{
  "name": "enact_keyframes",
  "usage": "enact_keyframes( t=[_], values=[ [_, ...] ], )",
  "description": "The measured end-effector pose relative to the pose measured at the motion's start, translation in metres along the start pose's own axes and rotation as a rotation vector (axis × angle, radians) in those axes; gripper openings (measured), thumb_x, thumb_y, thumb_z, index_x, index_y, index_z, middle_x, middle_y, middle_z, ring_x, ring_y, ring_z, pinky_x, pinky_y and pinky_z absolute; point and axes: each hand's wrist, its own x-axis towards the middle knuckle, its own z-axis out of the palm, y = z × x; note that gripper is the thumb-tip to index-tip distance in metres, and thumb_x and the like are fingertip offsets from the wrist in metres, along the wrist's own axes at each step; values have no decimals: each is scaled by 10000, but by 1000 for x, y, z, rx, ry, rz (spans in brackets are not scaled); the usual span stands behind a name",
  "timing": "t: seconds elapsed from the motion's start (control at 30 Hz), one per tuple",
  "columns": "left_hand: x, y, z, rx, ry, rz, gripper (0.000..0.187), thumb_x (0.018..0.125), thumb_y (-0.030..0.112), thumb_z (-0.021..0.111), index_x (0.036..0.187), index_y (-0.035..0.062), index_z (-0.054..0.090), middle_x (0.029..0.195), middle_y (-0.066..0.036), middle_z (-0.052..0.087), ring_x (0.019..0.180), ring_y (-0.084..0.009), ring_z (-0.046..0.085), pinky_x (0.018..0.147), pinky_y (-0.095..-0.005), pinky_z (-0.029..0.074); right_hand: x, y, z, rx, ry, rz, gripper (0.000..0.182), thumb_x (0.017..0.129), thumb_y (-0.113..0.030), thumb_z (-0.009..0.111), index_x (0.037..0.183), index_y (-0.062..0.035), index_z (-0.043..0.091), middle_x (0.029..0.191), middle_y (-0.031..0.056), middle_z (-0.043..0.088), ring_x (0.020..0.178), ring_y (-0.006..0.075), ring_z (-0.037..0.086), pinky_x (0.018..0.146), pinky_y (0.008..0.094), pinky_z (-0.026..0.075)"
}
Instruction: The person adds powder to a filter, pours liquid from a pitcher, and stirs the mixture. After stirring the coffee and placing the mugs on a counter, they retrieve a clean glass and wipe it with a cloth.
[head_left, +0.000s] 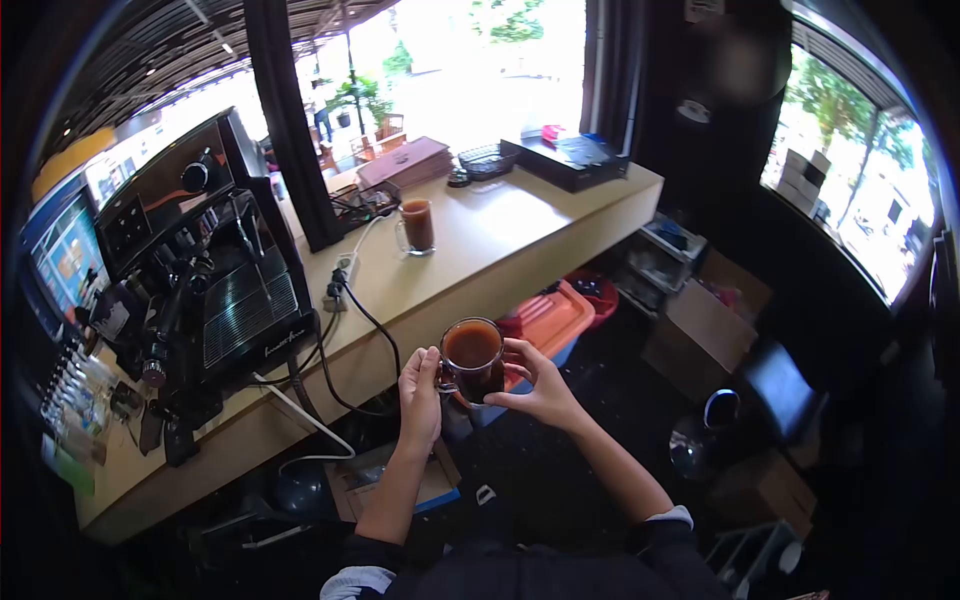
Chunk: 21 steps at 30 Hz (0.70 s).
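Espresso machine (215,270) on counter (520,230); second glass mug (416,226) near black tray (565,160); orange bin (550,315) below.

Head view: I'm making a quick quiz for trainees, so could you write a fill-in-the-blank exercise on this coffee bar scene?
1. Both hands, left hand and right hand, hold a glass mug of dark ____.
2. A second glass mug stands on the wooden ____.
3. The espresso machine stands to the person's ____.

Missing words: drink; counter; left
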Motion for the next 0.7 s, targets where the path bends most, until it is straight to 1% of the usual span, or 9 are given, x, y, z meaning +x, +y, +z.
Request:
enact_keyframes(
  t=[0.03, 0.17, 0.23, 0.3, 0.4, 0.5, 0.57, 0.63, 0.7],
  values=[
    [11, -2, -1, 30, 67, 1, 274, 971, 218, 490, 710, 144, 447, 670, 69, 452, 632, -6, 393, 608, -194, 334, 14, 10, -3, 14, -23, -2, 781, 652, -197, 837, 1296, -38, 424, 1195, 86, 555, 1145, 190, 520, 978, 346, 399],
    [61, -19, -31, 54, 125, 72, 280, 969, 207, 492, 703, 146, 431, 661, 75, 411, 632, -12, 346, 612, -201, 304, 71, 43, -15, 102, -161, 38, 810, 659, -211, 836, 1322, -43, 403, 1250, 89, 522, 1174, 198, 492, 979, 355, 395],
    [85, -22, -40, 87, 164, 106, 283, 969, 197, 492, 700, 146, 422, 666, 77, 389, 641, -19, 316, 609, -208, 279, 103, 60, -21, -2, -180, -5, 816, 659, -210, 836, 1327, -43, 398, 1290, 101, 492, 1202, 212, 465, 979, 359, 392],
    [105, -24, -50, 67, 188, 128, 258, 971, 182, 485, 720, 138, 445, 700, 74, 431, 666, -12, 362, 634, -195, 308, 134, 78, -27, 67, -206, 29, 774, 700, -220, 807, 1331, -40, 396, 1309, 104, 475, 1202, 215, 459, 975, 356, 392],
    [139, -28, -67, 85, 273, 155, 219, 972, 168, 483, 757, 126, 476, 744, 68, 480, 717, -5, 424, 683, -180, 345, 182, 101, -35, 111, -185, 69, 689, 762, -223, 757, 1322, -29, 405, 1299, 106, 478, 1194, 208, 466, 963, 347, 400],
    [165, -34, -82, 90, 301, 180, 186, 970, 154, 482, 790, 113, 498, 791, 58, 515, 775, -3, 467, 732, -173, 370, 230, 127, -33, 159, -86, 118, 665, 771, -239, 748, 1299, -3, 420, 1299, 123, 475, 1194, 218, 466, 947, 358, 416],
    [181, -32, -86, 134, 382, 227, 190, 970, 147, 478, 783, 115, 494, 802, 55, 511, 787, -4, 463, 739, -178, 375, 260, 142, -28, 114, -65, 82, 691, 764, -264, 754, 1303, -1, 412, 1307, 136, 468, 1197, 239, 466, 937, 377, 425],
    [196, -33, -93, 148, 402, 241, 200, 971, 146, 472, 774, 119, 488, 808, 57, 504, 793, -2, 454, 744, -177, 370, 290, 150, -25, -65, -4, 54, 739, 745, -298, 767, 1314, -6, 397, 1313, 147, 463, 1201, 262, 464, 924, 394, 435],
    [209, -35, -100, 142, 424, 262, 202, 970, 146, 474, 770, 118, 489, 795, 60, 496, 786, -3, 453, 745, -173, 365, 319, 169, -19, -81, -17, 48, 816, 710, -330, 790, 1331, -10, 369, 1314, 158, 461, 1199, 284, 465, 920, 415, 437]
  ],
)
